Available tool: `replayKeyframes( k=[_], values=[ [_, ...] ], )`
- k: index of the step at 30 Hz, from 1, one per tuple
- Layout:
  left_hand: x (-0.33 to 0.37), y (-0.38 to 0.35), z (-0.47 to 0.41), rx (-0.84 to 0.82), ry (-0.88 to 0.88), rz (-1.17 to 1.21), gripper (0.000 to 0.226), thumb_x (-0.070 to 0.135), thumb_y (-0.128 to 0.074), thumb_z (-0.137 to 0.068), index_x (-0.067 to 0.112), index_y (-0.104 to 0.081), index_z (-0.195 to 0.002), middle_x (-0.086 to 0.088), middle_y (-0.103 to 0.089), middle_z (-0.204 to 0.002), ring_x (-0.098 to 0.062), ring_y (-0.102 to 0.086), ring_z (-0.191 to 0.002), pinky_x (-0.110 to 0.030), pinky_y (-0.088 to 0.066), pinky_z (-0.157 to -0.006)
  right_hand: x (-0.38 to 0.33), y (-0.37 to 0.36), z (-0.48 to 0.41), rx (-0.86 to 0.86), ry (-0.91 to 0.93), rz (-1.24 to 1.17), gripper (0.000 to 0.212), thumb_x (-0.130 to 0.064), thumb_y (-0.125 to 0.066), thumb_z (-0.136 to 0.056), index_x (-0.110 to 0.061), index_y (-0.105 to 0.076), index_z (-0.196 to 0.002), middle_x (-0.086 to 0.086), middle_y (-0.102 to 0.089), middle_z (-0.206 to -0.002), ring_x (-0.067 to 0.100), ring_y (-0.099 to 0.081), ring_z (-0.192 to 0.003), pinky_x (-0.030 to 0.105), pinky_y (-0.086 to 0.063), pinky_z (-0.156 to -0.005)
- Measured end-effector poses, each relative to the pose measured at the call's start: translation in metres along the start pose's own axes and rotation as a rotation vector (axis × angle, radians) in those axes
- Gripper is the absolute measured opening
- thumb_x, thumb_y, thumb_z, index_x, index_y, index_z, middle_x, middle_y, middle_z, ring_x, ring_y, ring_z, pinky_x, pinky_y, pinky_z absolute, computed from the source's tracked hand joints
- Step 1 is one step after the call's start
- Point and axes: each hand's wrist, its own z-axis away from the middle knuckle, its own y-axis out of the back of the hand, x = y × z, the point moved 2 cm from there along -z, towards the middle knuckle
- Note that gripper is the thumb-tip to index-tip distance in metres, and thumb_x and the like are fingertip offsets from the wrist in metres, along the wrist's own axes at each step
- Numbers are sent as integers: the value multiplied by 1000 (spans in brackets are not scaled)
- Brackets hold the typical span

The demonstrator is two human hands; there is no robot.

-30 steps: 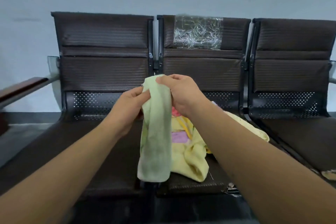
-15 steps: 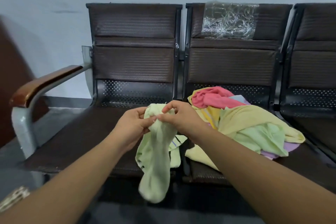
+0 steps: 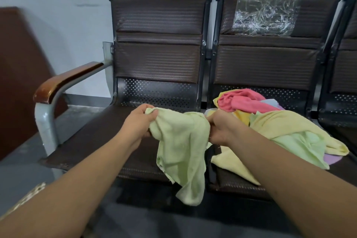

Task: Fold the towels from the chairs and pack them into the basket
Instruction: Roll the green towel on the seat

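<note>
No legible text, label or sign anywhere.

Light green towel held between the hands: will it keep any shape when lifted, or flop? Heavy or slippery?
Probably floppy: the light green towel sags between the left hand and right hand and hangs crumpled below them. Likely light: grips at two bunched edges seem to carry it. Its fuzzy surface suggests it won't slip easily.

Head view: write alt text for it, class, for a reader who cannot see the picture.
The left hand and right hand grip a pale green towel by its top edge, so it hangs between them before a row of brown chairs. A pile of pink, yellow and green towels lies on the chair to the right.
</note>
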Motion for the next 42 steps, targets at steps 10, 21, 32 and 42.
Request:
replayKeyframes(
  k=[10, 21, 32, 42],
  values=[
    [8, 11, 7, 22, 76, 59, 10, 16, -63, -97, 13, -64, -88, -5, -64, -76, -16, -56, -63, -29, -47, -57, 1, -6, -5, 67, 87, 884, 23, -11, -78, -83, 1, -69, -100, 18, -74, -92, 28, -71, -80, 43, -62, -72],
    [-4, 63, 3, -242, 100, -774, 6, 14, -70, -91, 13, -72, -86, -2, -72, -88, -18, -67, -84, -31, -58, -77, 5, 23, -7, 177, 93, 558, 26, -14, -41, -107, -12, -63, -122, 9, -68, -107, 22, -66, -91, 33, -53, -67],
    [-27, 8, 17, -352, 545, 463, 43, 50, -61, -92, 8, -51, -91, -15, -68, -88, -30, -71, -80, -44, -54, -76, 2, -21, 0, -16, -4, -19, 33, -19, -41, -104, -1, -63, -121, 16, -73, -113, 30, -71, -103, 46, -53, -87],
    [2, 8, 25, -371, 472, 343, 17, 19, -65, -84, 10, -78, -86, -9, -76, -85, -23, -72, -73, -38, -53, -76, 2, 6, -20, 333, 84, 244, 30, -28, -66, -95, -9, -66, -118, 12, -74, -108, 30, -71, -97, 43, -58, -83]
  ],
)
